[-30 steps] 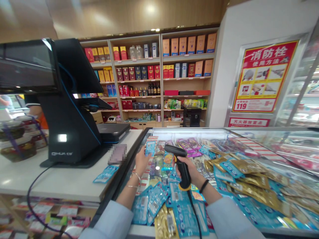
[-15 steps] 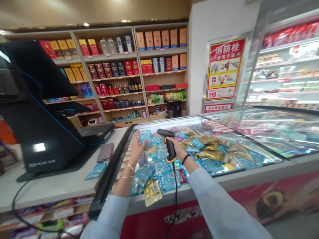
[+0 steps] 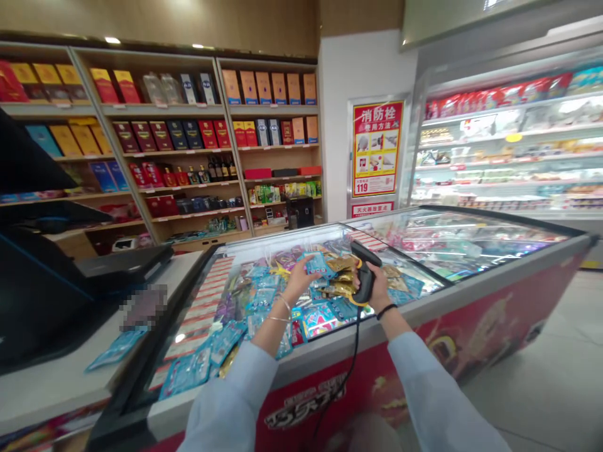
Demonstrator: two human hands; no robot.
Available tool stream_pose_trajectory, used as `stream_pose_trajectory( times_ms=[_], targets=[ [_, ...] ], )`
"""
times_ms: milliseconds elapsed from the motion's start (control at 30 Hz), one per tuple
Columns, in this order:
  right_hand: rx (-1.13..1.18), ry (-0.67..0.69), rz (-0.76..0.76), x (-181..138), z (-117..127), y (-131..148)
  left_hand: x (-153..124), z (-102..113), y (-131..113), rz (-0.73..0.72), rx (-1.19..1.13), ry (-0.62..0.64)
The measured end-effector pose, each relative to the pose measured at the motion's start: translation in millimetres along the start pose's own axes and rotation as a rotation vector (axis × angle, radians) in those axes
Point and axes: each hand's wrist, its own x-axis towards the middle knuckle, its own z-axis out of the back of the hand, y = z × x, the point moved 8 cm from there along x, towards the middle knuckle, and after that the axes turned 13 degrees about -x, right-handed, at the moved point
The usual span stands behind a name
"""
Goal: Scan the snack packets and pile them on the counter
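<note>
My left hand (image 3: 299, 280) holds up a small blue packet (image 3: 316, 264) over the glass top of the chest freezer (image 3: 424, 307). My right hand (image 3: 375, 284) grips a black handheld barcode scanner (image 3: 363, 275), its head turned toward the packet. The scanner's cable (image 3: 343, 376) hangs down the freezer's front. Many blue and gold packets (image 3: 264, 295) lie spread over the glass lid beneath both hands.
A white counter (image 3: 56, 383) at left carries a black till terminal (image 3: 42, 276), a blurred-out card (image 3: 141, 306) and one blue packet (image 3: 115, 349). Wooden shelves (image 3: 188, 144) of boxed goods line the back wall. A red poster (image 3: 377, 149) and an open chiller (image 3: 509, 144) stand at right.
The view has swung right and pulled back, so the till slid to the left edge. Both hands moved rightward along the freezer, still with packet and scanner.
</note>
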Motion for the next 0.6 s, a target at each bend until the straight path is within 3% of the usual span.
stream_pose_trajectory(
  times_ms=[100, 200, 367, 467, 600],
  targets=[
    [0.007, -0.086, 0.064, -7, 38, 8, -2, -33, 12, -0.042, 0.068, 0.021],
    [0.022, -0.155, 0.076, -8, 64, 8, -7, -48, 18, -0.093, 0.240, -0.007],
    [0.091, -0.242, 0.009, -5, 83, -5, -17, -52, 21, -0.071, 0.556, -0.059],
    [0.113, -0.270, -0.020, -5, 87, -11, -18, -48, 24, 0.016, 0.591, -0.077],
    [0.098, -0.285, -0.035, -4, 91, -14, -19, -52, 24, 0.005, 0.556, -0.066]
  ],
)
